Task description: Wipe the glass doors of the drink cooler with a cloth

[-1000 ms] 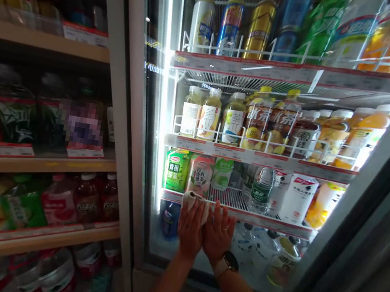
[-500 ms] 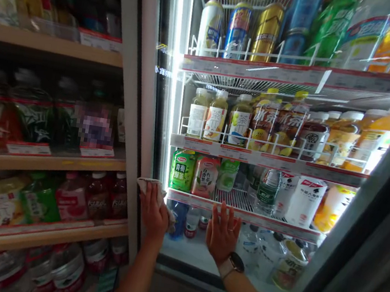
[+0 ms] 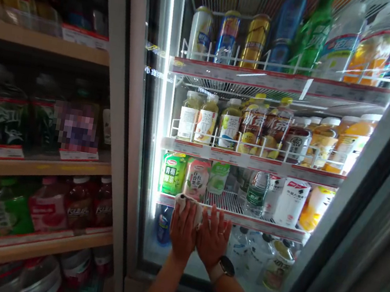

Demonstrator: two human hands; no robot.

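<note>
My left hand lies on a pale, crumpled cloth and presses it against the glass door of a lit drinks fridge. The cloth's upper edge shows above the fingertips; much of it is hidden under the hand. Close beside it, my right hand rests palm-first with fingers spread toward the glass, near or touching the cloth's right edge. A watch is on the right wrist. Through the glass, just above the hands, stand a green tea bottle and a pink-labelled bottle.
Behind the glass, wire shelves carry cans, tea bottles and water bottles. To the left, wooden shelves hold more bottled drinks, past the fridge's metal frame. A dark door edge slants along the right.
My left hand has slid right with the cloth, from the door's left edge to beside my right hand. The right hand has barely shifted. The view has turned slightly right.
</note>
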